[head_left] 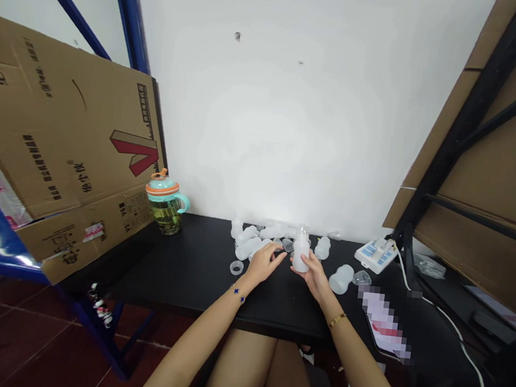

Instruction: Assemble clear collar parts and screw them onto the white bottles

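My right hand (pixel 311 274) is shut around a frosted white plastic bottle (pixel 301 254), which stands upright above the black table (pixel 193 273). My left hand (pixel 263 263) holds nothing, and its fingers reach toward that bottle, stopping just short of it. Several similar frosted bottles (pixel 247 242) lie in a loose heap behind my hands. A translucent plastic ring (pixel 236 267) sits near my left hand. Another frosted bottle (pixel 341 279) and a clear cap (pixel 362 278) lie to the right of my right hand.
A large cardboard box (pixel 64 134) leans in at the left, with a teal and orange tumbler (pixel 166 205) beside it. At the right are a white power strip (pixel 376 255), a blurred phone (pixel 383 323) and a white cable (pixel 456 331). A white wall closes the back.
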